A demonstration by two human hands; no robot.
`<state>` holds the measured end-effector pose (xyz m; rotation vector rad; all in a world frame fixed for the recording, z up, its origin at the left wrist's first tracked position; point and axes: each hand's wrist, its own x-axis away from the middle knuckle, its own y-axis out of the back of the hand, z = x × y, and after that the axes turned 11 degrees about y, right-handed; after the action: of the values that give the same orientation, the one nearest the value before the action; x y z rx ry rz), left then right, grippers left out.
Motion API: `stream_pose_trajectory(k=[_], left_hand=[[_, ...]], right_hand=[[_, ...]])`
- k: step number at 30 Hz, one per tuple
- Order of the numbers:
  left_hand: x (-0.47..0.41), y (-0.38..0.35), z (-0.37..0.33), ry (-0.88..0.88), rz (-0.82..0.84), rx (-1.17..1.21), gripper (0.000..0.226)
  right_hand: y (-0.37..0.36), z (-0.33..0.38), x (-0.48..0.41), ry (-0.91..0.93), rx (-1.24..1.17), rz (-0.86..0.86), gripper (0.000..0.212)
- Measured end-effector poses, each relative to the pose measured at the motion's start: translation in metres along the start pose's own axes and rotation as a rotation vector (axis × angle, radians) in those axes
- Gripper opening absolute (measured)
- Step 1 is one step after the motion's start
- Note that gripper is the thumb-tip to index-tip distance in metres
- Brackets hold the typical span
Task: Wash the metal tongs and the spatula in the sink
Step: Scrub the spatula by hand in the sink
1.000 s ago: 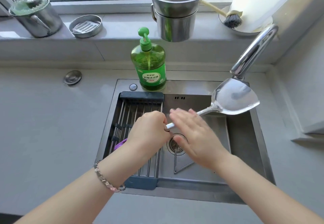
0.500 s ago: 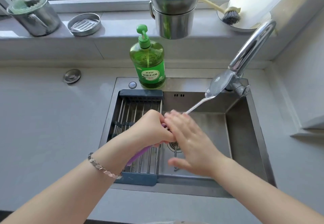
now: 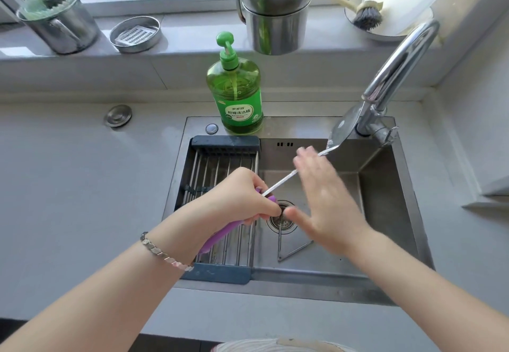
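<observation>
Grey counter (image 3: pixel 82 186) around steel sink (image 3: pixel 382 200) holding a slatted rack (image 3: pixel 225 170) and thin V-shaped tongs (image 3: pixel 292 251) by the drain, left hand (image 3: pixel 242 200) gripping the purple-handled spatula (image 3: pixel 278 185), shiny blade by faucet (image 3: pixel 399 60), right hand (image 3: pixel 325 200) flat, straight-fingered, blurred, over the shaft.

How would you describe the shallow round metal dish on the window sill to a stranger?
Start at the grey window sill behind the steel sink. Between the handled steel mug at its left end and the two stacked steel pots lies a shallow round metal dish. Only it is low and flat, with a white slotted insert.
</observation>
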<state>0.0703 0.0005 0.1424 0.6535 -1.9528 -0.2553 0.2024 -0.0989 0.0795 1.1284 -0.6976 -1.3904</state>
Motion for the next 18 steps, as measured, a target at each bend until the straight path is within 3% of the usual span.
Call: stream_pose_trajectory(k=[3,7,11,13,15,18], left_hand=[[-0.001,-0.002,0.001,-0.017,-0.048,-0.051,0.010],[-0.005,-0.006,0.006,-0.029,-0.144,-0.101,0.015],[-0.003,-0.015,0.009,-0.155,-0.360,-0.257,0.017],[-0.003,-0.017,0.012,-0.203,-0.460,-0.327,0.010],[-0.002,-0.018,0.014,-0.223,-0.528,-0.383,0.015],[-0.002,-0.023,0.015,-0.256,-0.625,-0.510,0.021]], right_hand=[[-0.012,0.017,0.006,0.190,0.019,0.100,0.087],[0.003,-0.014,0.003,-0.066,-0.031,0.019,0.094],[-0.012,0.014,0.008,0.137,-0.029,0.147,0.087],[-0.009,0.001,0.007,0.070,-0.014,0.090,0.095],[-0.005,-0.015,0.006,-0.109,-0.066,0.037,0.106],[-0.013,0.010,0.007,-0.031,-0.073,0.083,0.094]])
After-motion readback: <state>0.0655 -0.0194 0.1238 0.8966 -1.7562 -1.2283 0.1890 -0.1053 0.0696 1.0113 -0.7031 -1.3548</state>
